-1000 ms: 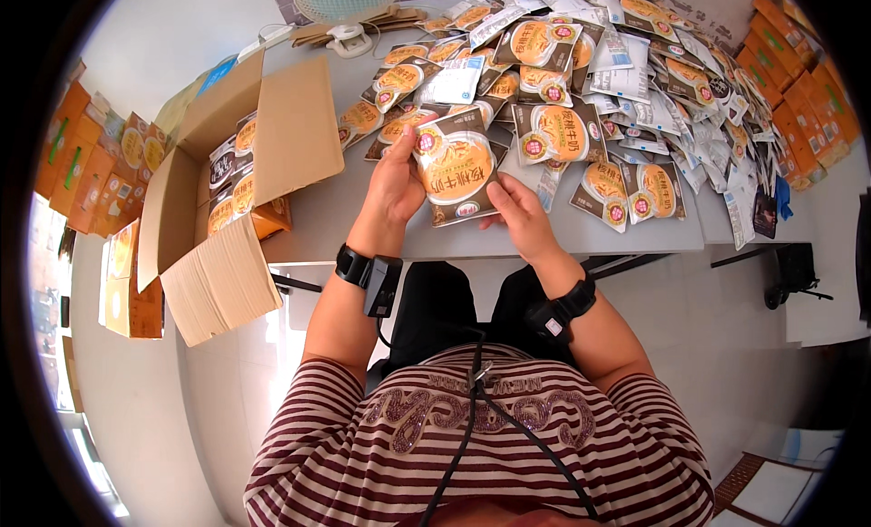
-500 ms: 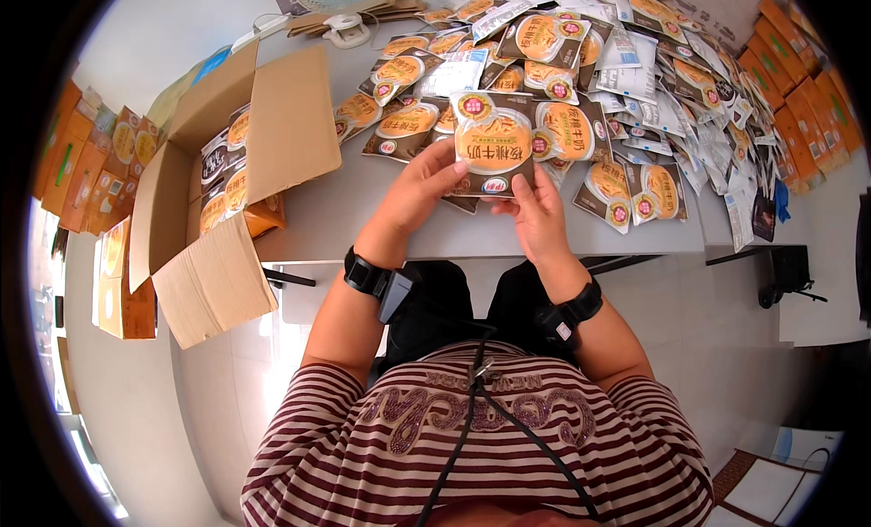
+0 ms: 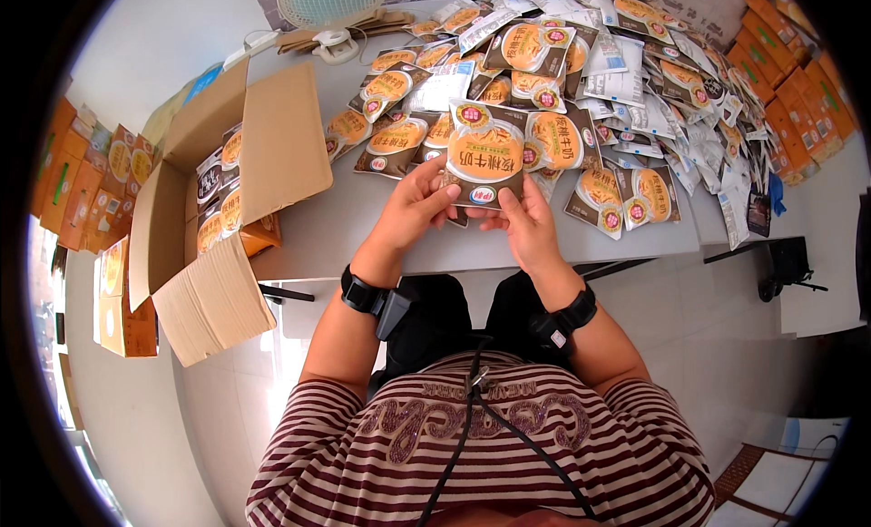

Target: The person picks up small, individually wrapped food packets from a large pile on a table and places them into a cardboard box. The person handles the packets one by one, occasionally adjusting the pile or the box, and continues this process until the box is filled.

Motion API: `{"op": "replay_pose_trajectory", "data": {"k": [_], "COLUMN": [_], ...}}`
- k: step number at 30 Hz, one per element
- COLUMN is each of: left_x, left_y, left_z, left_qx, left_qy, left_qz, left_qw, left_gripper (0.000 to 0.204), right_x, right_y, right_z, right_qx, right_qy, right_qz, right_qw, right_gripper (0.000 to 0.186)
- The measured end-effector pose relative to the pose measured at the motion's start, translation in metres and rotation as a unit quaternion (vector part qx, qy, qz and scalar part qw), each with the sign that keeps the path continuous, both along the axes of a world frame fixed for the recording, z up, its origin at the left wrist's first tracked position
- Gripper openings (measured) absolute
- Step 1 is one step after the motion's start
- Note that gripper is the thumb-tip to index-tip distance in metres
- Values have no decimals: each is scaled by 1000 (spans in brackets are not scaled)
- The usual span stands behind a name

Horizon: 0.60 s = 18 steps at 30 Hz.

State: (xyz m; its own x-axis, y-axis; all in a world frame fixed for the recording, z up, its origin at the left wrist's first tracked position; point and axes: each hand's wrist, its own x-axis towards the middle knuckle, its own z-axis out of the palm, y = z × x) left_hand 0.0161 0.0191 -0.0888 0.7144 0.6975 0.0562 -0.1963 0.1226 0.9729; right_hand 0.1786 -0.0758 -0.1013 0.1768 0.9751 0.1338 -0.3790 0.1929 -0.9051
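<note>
A brown pouch (image 3: pixel 483 151) printed with an orange bowl picture is held face up between my hands at the front of the grey table (image 3: pixel 328 255). My left hand (image 3: pixel 419 203) grips its lower left corner, thumb on the front. My right hand (image 3: pixel 519 217) grips its lower right edge, thumb on the front and fingers partly behind. Behind the held pouch lies a large pile of similar brown pouches (image 3: pixel 553 141) and white-backed pouches (image 3: pixel 635 105), spreading to the right. An open cardboard carton (image 3: pixel 283 132) left of my hands holds more pouches (image 3: pixel 218 226).
Orange boxes (image 3: pixel 63 173) are stacked at the far left and more (image 3: pixel 807 119) at the right. An orange box (image 3: pixel 127 309) stands beside the carton. A fan (image 3: pixel 331 1) and flattened cardboard are at the back. A black wheeled object (image 3: pixel 780 264) is under the table's right end.
The pouch has turned from tilted to more upright. My left hand has slid from its upper left side to the lower left corner, and my right hand now holds lower on it.
</note>
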Motion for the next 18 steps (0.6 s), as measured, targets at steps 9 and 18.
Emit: {"op": "replay_pose_trajectory", "data": {"k": [9,18], "left_x": [-8,-4], "left_y": [0,-6], "left_z": [-2,6], "left_qx": [-52,-15], "left_qy": [-94,-140], "left_qz": [-64,-46], "left_qw": [992,989], "left_gripper": [53,47], "right_x": [-6,-10], "right_y": [0,-4], "right_z": [-7,-7], "right_qx": [5,6], "right_qy": [-7,-35], "right_qz": [-15,-16], "right_qw": [1000,999], "right_gripper": [42,46]}}
